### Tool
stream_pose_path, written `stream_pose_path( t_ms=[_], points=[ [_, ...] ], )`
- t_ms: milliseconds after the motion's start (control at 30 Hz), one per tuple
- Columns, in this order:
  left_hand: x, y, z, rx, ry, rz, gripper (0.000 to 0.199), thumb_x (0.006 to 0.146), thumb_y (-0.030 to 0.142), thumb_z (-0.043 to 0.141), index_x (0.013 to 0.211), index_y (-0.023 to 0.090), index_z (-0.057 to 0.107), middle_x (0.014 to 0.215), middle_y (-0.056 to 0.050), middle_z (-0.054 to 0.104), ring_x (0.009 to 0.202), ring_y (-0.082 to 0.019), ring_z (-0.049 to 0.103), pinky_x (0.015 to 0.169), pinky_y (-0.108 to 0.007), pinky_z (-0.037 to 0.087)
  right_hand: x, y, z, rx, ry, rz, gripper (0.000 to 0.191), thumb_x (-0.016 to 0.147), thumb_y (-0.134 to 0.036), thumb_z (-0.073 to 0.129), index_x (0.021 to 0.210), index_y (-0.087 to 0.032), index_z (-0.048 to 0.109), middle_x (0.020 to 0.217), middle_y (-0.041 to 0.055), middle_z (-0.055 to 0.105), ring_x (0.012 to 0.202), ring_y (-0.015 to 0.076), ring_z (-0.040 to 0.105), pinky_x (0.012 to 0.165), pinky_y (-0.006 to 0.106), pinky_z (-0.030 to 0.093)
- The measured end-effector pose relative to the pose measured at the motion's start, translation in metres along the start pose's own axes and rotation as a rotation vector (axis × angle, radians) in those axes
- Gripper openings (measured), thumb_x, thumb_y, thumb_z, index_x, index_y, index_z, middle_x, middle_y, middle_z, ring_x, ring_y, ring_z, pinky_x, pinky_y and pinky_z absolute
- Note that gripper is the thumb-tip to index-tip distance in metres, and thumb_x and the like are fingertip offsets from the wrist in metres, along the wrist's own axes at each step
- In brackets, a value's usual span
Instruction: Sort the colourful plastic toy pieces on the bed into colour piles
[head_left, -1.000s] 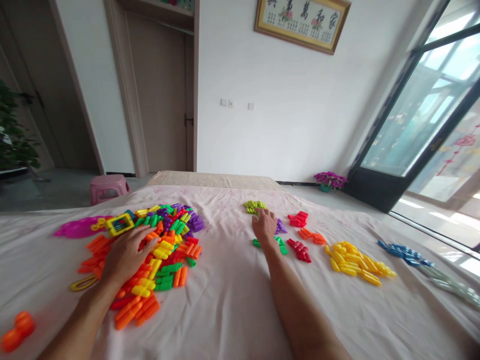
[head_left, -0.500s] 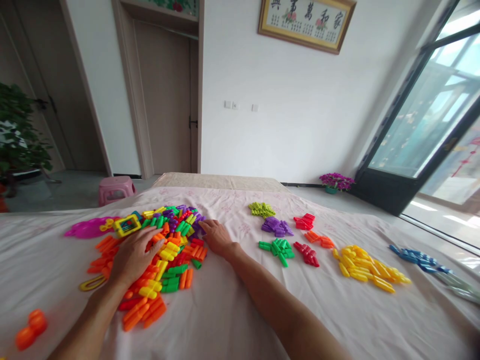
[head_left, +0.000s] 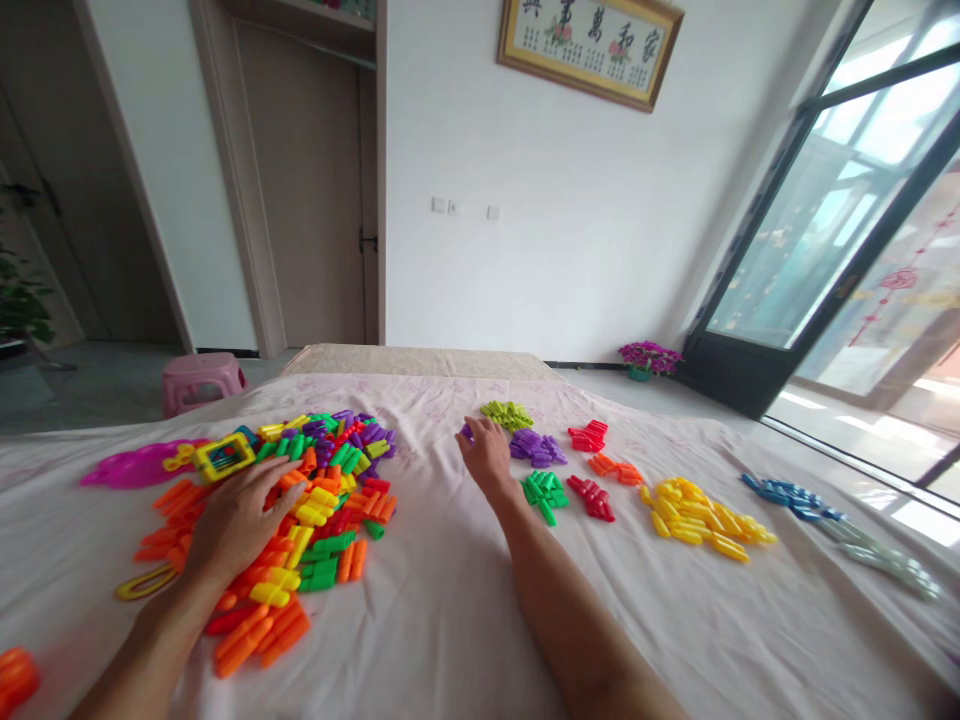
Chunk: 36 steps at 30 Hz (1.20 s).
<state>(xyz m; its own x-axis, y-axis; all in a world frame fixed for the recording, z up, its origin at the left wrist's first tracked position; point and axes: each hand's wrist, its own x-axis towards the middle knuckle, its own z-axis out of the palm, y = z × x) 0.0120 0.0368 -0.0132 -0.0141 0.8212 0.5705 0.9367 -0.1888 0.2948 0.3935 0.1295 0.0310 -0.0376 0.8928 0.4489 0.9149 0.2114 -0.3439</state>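
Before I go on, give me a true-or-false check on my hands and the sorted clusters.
1. The left hand is at the mixed pile. True.
2. The right hand has a purple piece at its fingers. True.
3. The green cluster lies beyond the lime one. False: the green cluster is nearer the camera.
4. The blue cluster lies left of the yellow one. False: the blue cluster is on its right.

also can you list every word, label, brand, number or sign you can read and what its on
"家和萬事興", read right to left: big characters on the framed picture; the last is partly cut off by the top edge.
Small writing beneath them: too small to read.
Wall plates: any marks are too small to read.
Red hanging by the glass door: too blurred to tell if it has writing.
Toy pieces: none readable.
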Motion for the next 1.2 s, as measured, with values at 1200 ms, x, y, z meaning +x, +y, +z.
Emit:
stream_pose_path(
  t_ms=[1200],
  points=[
    [0.001,-0.006,0.003,-0.022,-0.002,0.011,0.054,0.089,0.060,0.046,0.122,0.022,0.065,0.132,-0.009,0.065,0.125,-0.028,0.057,0.115,-0.044,0.039,-0.064,-0.081,0.008,0.161,-0.402,-0.588,0.049,0.090,-0.042,0.065,0.138,-0.031,0.058,0.114,0.0053,0.067,0.103,0.0213,0.065,0.087,0.029,0.050]
  ],
)
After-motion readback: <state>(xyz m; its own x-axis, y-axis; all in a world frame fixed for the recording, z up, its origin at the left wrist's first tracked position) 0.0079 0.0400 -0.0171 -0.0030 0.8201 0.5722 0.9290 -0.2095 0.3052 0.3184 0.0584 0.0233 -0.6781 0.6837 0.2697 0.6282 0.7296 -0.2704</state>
